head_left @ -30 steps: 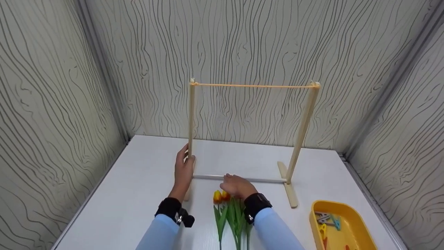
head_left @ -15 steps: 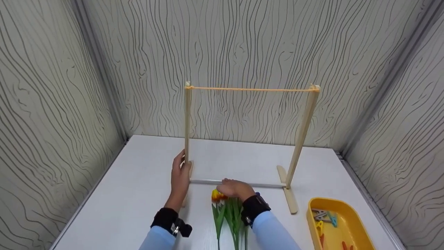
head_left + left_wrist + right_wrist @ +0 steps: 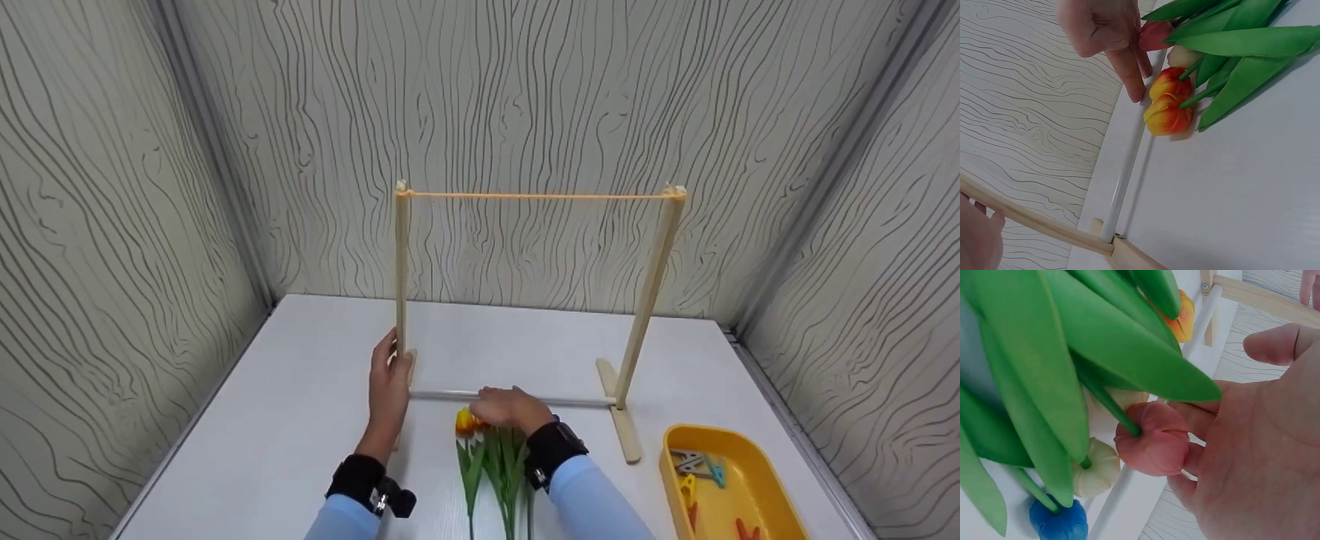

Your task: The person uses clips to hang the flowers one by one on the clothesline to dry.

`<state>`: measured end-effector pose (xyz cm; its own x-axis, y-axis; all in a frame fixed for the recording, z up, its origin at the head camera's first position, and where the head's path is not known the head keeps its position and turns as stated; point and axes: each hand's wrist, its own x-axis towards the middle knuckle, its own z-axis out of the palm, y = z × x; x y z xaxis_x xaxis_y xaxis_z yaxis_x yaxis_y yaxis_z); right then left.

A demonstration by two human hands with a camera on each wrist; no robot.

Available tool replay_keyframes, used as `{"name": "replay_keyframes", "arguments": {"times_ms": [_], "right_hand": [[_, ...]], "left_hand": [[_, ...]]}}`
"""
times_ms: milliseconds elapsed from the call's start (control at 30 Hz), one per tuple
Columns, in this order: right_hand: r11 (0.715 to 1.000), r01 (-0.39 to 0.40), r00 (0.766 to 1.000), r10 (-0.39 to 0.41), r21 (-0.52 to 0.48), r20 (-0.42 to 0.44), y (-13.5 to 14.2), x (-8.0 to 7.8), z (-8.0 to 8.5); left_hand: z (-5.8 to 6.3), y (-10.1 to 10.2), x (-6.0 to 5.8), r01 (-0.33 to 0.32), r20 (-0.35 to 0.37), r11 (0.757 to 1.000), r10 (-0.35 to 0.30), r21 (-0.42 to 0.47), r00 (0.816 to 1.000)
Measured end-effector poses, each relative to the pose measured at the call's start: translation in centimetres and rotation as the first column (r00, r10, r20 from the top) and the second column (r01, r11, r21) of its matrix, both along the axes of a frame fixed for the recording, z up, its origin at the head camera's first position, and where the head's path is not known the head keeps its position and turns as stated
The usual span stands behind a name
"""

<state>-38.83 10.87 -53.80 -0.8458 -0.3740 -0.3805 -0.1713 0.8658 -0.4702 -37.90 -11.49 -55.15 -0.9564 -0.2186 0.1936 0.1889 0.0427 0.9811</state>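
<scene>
A wooden frame [image 3: 652, 300] stands upright, an orange cord [image 3: 536, 196] strung across its top and a white rod [image 3: 442, 394] low between its posts. My left hand [image 3: 388, 394] grips the lower left post [image 3: 402, 277], fingers behind it. My right hand [image 3: 511, 409] is at the middle of the rod, its fingers reaching down to it in the left wrist view and the thumb standing apart. Tulips [image 3: 502, 465] lie below that hand, heads toward the rod. A pink tulip [image 3: 1152, 439] partly hides the right fingers; yellow-red [image 3: 1169, 115], cream [image 3: 1096, 468] and blue [image 3: 1058, 520] heads lie beside it.
A yellow tray [image 3: 757, 457] at the right front holds several clothespins [image 3: 691, 463]. Patterned walls [image 3: 540, 112] close in the white table [image 3: 285, 420] at the back and both sides. The frame's right foot [image 3: 626, 435] points toward the tray side.
The wooden frame has shifted slightly toward me and to the left, both hands moving along with it. Its rod now lies closer to the tulip heads. The view has tilted a little.
</scene>
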Motion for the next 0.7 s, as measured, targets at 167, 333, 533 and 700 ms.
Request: {"name": "replay_keyframes", "arguments": {"times_ms": [167, 333, 533, 700], "right_hand": [[0.999, -0.009, 0.999, 0.007, -0.052, -0.041, 1.4, -0.1, 0.1], [0.991, 0.049, 0.983, -0.070, -0.128, -0.169, 5.0, 0.4, 1.3], [0.974, 0.099, 0.943, -0.157, -0.203, -0.294, 10.0, 2.6, 3.8], [0.968, 0.148, 0.916, -0.212, -0.205, -0.341, 13.0, 6.4, 5.4]], "left_hand": [[-0.2, -0.2, 0.1, 0.003, 0.000, 1.000, -0.003, -0.014, 1.000], [0.0, -0.5, 0.4, 0.017, -0.007, 0.999, -0.017, -0.037, 1.000], [1.6, -0.6, 1.0, 0.008, -0.086, 0.994, -0.018, -0.111, 0.996], [2.7, -0.1, 2.0, -0.068, -0.230, 0.978, 0.021, -0.200, 0.973]]}}
